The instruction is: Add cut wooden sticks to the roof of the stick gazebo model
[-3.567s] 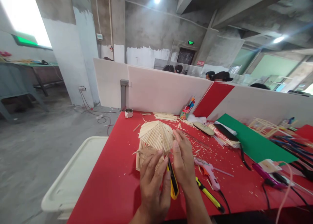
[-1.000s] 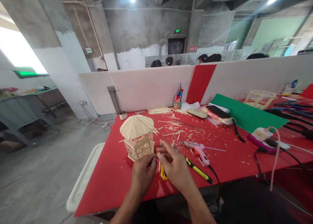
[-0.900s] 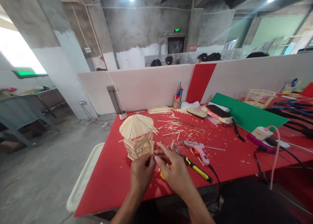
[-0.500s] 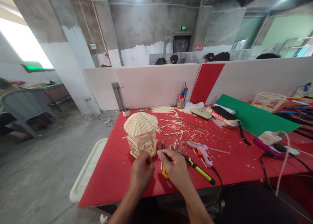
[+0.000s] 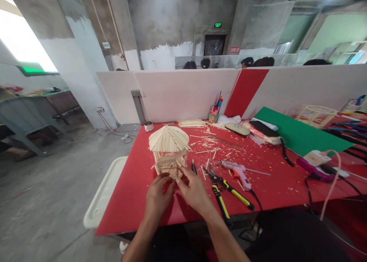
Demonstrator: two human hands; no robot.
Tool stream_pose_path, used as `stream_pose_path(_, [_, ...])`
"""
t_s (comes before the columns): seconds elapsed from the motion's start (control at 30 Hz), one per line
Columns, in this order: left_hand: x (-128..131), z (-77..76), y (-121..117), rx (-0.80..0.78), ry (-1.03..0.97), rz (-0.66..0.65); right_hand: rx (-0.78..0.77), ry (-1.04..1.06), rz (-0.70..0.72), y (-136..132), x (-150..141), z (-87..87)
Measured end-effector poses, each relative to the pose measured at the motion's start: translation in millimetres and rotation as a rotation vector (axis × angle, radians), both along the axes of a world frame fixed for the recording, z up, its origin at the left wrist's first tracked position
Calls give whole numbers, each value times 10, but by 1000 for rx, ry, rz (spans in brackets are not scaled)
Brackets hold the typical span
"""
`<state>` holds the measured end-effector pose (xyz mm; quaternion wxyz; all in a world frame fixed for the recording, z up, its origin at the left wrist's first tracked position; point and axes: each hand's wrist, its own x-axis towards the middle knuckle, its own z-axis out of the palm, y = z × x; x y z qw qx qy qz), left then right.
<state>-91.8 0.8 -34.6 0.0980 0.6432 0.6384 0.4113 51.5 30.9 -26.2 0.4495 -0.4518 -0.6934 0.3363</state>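
A small pavilion model [image 5: 169, 139] of pale wooden sticks, with a conical roof, stands upright near the table's left side. At its open front, my left hand [image 5: 159, 195] has thumb and fingers closed at the lower edge. My right hand [image 5: 192, 187] pinches at the front right corner, its index finger reaching along a thin stick piece there. The fingertips hide part of the base, and whether that piece is fixed to the model is unclear. Pruning shears [image 5: 220, 195] with black and yellow handles lie right of my right hand, near a pink glue gun [image 5: 237, 174].
Loose sticks [image 5: 192, 123] and scraps cover the back of the red table [image 5: 126, 208]. A pen cup [image 5: 213, 117], a tin [image 5: 148, 126], an eyeglass case [image 5: 237, 129] and a green board [image 5: 304, 134] stand or lie behind. A power strip [image 5: 315, 170] with cables is at right.
My right hand has moved left to the pavilion's front, closer to my left hand. The shears' handles, partly covered by it before, now show fully. The view has shifted slightly.
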Motion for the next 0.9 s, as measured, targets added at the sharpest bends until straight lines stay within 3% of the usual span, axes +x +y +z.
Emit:
stream_pose_path(0.3, [-141,-91,93,36,-41,80,-59,39,26,-29,28,74])
stream_pose_path(0.53, [-93,65,42,-6,57,205,-127,128,-41,-34,53,134])
stream_pose_path(0.6, [-54,119,27,-19,-10,157,-144,149,-25,-33,65,151])
stream_pose_path(0.77, [73,212,7,-115,-303,-165,-157,191,110,-37,84,158])
stream_pose_path(0.9, [144,275,13,-146,-357,-185,-138,211,112,-37,102,133])
